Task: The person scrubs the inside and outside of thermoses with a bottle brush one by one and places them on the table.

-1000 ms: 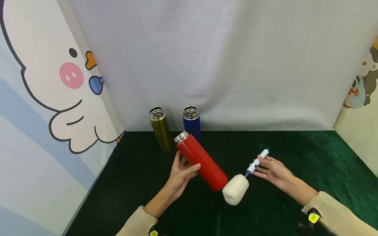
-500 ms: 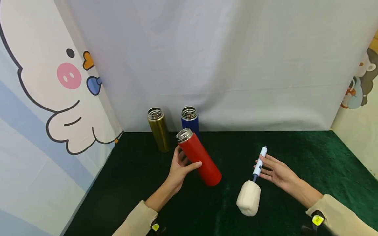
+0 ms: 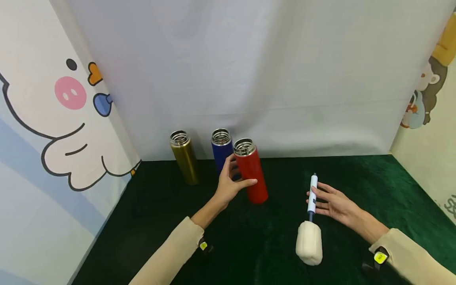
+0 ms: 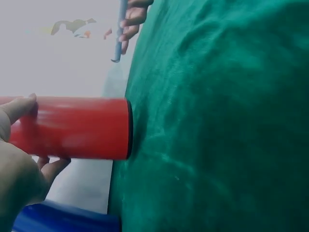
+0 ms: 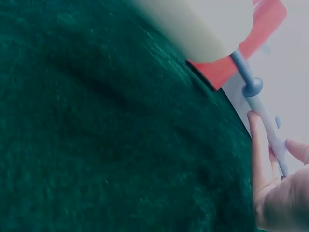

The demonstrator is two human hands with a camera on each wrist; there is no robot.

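My left hand [image 3: 229,189] grips a red thermos bottle [image 3: 253,174] round its side, thumb across the front. The bottle has no lid, a steel mouth, and stands nearly upright; whether its base touches the cloth I cannot tell. My right hand [image 3: 338,206] pinches the pale handle of a bottle brush [image 3: 312,198] between thumb and fingers. Its thick white sponge head [image 3: 309,243] points down toward me, apart from the bottle. In the right wrist view the sponge head [image 5: 203,29] partly hides the red bottle [image 5: 219,72].
Behind the red bottle stands a lidless blue bottle [image 3: 221,150], partly covered by my left hand. A lidless gold bottle [image 3: 186,162] is farther left. Dark green cloth [image 3: 249,249] covers the table, with a white curtain [image 3: 303,79] at the back and cartoon-printed side panels.
My left hand has carried the red bottle back and right, turning it from strongly tilted to nearly upright. The brush has swung away from the bottle, its head now to the right.
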